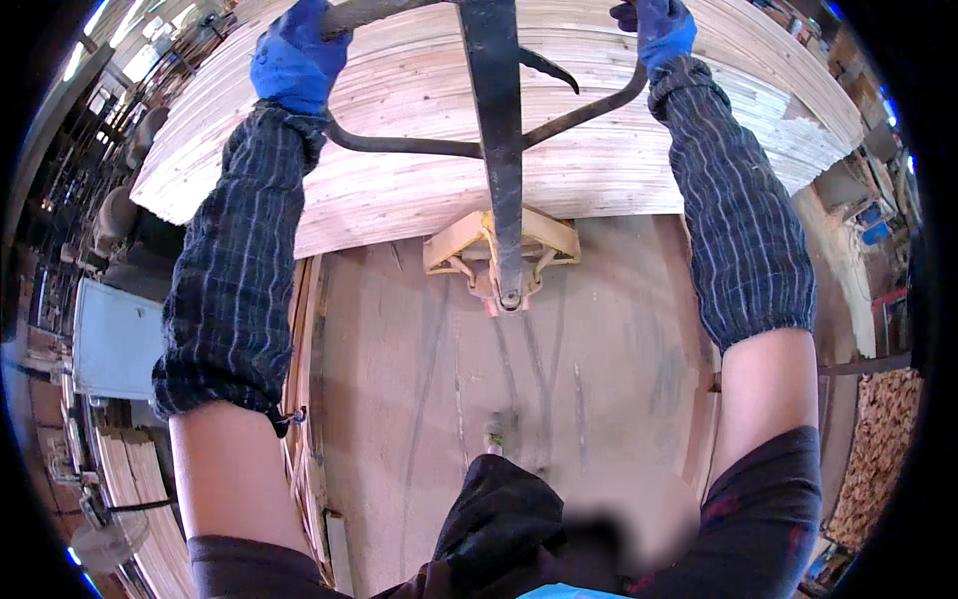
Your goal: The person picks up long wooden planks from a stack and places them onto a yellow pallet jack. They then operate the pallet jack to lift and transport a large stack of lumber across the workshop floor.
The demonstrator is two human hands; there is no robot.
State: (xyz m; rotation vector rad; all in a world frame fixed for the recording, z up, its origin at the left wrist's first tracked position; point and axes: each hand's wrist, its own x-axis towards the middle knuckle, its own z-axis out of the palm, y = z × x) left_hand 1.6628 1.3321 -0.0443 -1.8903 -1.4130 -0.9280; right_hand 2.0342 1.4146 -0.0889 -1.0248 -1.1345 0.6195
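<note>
Both my hands wear blue gloves and are raised at the far side, on the looped handle of a pallet jack (504,150). My left hand (299,60) is closed around the left bend of the loop. My right hand (664,32) wraps the right bend, its fingers partly cut off by the upper edge. A black lever (549,70) juts from the right of the dark upright bar. Down at the floor, the bar meets the jack's yellow base (499,250). Just beyond lies a wide stack of pale wooden boards (399,190); the jack's forks are hidden.
Brown floor (499,399) with dark streaks lies between me and the stack. Long wooden strips (304,399) run along the left, near a pale blue panel (118,339) and more boards (140,499). A pile of cut wood (883,449) stands at the right.
</note>
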